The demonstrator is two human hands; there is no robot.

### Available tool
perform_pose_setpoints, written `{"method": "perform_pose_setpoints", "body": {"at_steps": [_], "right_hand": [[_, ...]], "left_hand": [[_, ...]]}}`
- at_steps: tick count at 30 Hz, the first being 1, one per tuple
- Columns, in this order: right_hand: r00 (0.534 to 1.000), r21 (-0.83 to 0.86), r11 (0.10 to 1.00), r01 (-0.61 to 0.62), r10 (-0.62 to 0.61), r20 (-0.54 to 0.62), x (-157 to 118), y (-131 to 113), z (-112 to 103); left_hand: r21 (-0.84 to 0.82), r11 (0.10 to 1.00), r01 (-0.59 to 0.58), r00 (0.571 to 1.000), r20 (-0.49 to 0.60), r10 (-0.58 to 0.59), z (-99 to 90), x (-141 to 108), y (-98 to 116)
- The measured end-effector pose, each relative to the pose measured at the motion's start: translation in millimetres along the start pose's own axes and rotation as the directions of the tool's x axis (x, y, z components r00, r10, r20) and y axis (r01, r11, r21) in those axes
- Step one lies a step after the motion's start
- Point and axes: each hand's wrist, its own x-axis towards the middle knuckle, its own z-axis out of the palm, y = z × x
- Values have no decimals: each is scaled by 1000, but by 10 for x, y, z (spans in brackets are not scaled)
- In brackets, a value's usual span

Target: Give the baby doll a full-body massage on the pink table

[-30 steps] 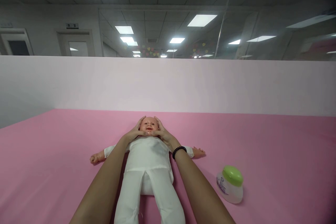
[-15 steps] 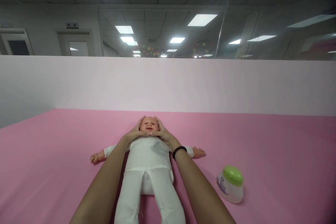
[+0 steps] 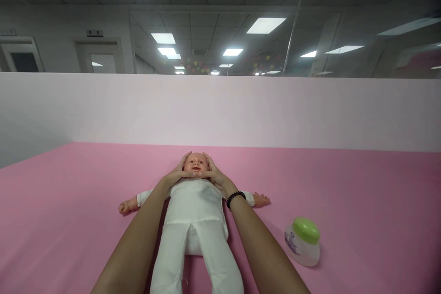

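A baby doll point(image 3: 195, 204) in a white cloth suit lies on its back on a pink surface, its head at the far end and its arms spread sideways. My left hand point(image 3: 178, 172) cups one side of the doll's head, fingers along the cheek and temple. On the other side, my right hand point(image 3: 214, 173) holds the head in the same way. Both thumbs lie across the doll's chin, their tips close together. A black beaded bracelet point(image 3: 236, 197) circles my right wrist.
To the right of the doll stands a clear jar point(image 3: 303, 250) with a green lid. The pink padded surface point(image 3: 361, 202) ends at a low white wall point(image 3: 220, 110). Beyond the wall are glass panels, doors and ceiling lights.
My thumbs have shifted very slightly upward and apart on the doll's chin. The doll, the jar and my arms look practically the same.
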Motion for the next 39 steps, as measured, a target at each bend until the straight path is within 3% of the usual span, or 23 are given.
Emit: {"method": "perform_pose_setpoints", "body": {"at_steps": [12, 29, 33, 36, 39], "right_hand": [[1000, -51, 999, -1, 0, -11, 1, -20, 31], [997, 35, 998, -47, 44, 66, 62, 27, -1], [997, 41, 998, -50, 47, 61, 75, 45, -16], [999, -83, 996, -21, 24, 35, 73, 87, -26], [998, -350, 936, 36, -52, -39, 45, 122, 3]], "left_hand": [[5, 1000, 7, 1000, 7, -7, -56, 28, -46], [-5, 1000, 14, 1000, -1, -14, -58, 29, -35], [-109, 994, -12, 1000, -17, 10, -22, 95, -104], [-214, 976, -47, 995, -96, 27, 41, 178, -187], [-29, 995, -92, 969, -231, 83, 83, 208, -247]]}}
